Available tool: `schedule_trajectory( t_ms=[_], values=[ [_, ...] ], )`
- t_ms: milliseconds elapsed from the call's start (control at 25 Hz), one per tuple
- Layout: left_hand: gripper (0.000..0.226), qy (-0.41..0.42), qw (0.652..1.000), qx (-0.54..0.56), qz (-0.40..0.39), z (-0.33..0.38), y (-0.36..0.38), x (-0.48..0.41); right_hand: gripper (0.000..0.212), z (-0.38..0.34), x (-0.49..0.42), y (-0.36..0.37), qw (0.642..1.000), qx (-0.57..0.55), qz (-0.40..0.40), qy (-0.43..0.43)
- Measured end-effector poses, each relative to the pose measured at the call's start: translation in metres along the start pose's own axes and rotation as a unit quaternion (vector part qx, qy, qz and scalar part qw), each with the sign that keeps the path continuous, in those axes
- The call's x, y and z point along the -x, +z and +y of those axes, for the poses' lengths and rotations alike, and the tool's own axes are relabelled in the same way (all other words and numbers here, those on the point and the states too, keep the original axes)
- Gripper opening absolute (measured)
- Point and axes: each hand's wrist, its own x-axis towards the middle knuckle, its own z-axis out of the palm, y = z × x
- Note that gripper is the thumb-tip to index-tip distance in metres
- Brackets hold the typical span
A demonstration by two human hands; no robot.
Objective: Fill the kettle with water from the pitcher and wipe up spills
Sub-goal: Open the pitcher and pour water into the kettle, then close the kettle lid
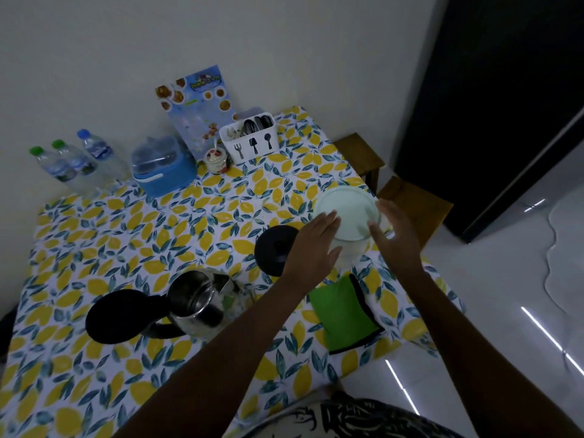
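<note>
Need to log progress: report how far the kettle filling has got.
Done: the kettle stands open, its black lid flipped back, off its black base. In hand: the left hand and right hand are spread open on either side of the lidded pitcher, neither with a grip on it yet. Left: pouring, then wiping with the green cloth, which lies folded and untouched.

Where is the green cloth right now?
In the head view, the green cloth lies on the table's right edge, just below the pitcher and right of the open kettle.
</note>
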Motion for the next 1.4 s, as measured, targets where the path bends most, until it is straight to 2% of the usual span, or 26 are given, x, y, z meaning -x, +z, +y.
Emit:
schedule_trajectory(
  t_ms=[120,360,480,600,680,760,800,880,960,1040,1120,1280,1400],
  values=[
    [0.053,-0.022,0.997,0.008,0.068,-0.013,-0.020,0.045,0.066,-0.034,0.043,0.017,0.991,0.065,-0.046,-0.106],
    [0.045,-0.148,0.977,-0.011,0.154,-0.058,-0.065,0.158,0.096,-0.109,0.109,0.086,0.966,0.021,-0.234,-0.109],
    [0.042,-0.240,0.947,-0.057,0.207,-0.093,-0.093,0.218,0.103,-0.138,0.132,0.124,0.940,0.024,-0.327,-0.097],
    [0.054,-0.354,0.893,-0.104,0.259,-0.118,-0.115,0.263,0.106,-0.162,0.145,0.152,0.923,0.026,-0.375,-0.080],
    [0.072,-0.436,0.855,-0.009,0.280,-0.121,-0.121,0.278,0.108,-0.174,0.149,0.164,0.922,0.014,-0.383,-0.046],
    [0.079,-0.435,0.835,0.144,0.305,-0.120,-0.125,0.278,0.105,-0.182,0.150,0.169,0.929,-0.025,-0.368,-0.005],
    [0.079,-0.400,0.846,0.168,0.310,-0.120,-0.128,0.275,0.103,-0.185,0.151,0.170,0.932,-0.050,-0.360,0.011],
    [0.079,-0.316,0.893,0.167,0.272,-0.118,-0.131,0.259,0.097,-0.188,0.151,0.169,0.935,-0.082,-0.346,0.022],
    [0.076,-0.235,0.946,0.128,0.185,-0.117,-0.129,0.240,0.093,-0.188,0.151,0.168,0.936,-0.082,-0.341,0.020],
    [0.067,-0.193,0.975,0.070,0.085,-0.120,-0.118,0.224,0.092,-0.188,0.151,0.167,0.934,-0.074,-0.348,0.021],
    [0.059,-0.194,0.980,0.031,0.014,-0.128,-0.107,0.219,0.092,-0.186,0.152,0.167,0.932,-0.074,-0.354,0.018],
    [0.046,-0.159,0.986,-0.045,0.028,-0.132,-0.098,0.219,0.095,-0.183,0.153,0.167,0.926,-0.063,-0.372,0.024],
    [0.044,-0.161,0.983,-0.084,0.004,-0.128,-0.105,0.212,0.095,-0.181,0.151,0.165,0.922,-0.065,-0.382,0.015]
  ],
)
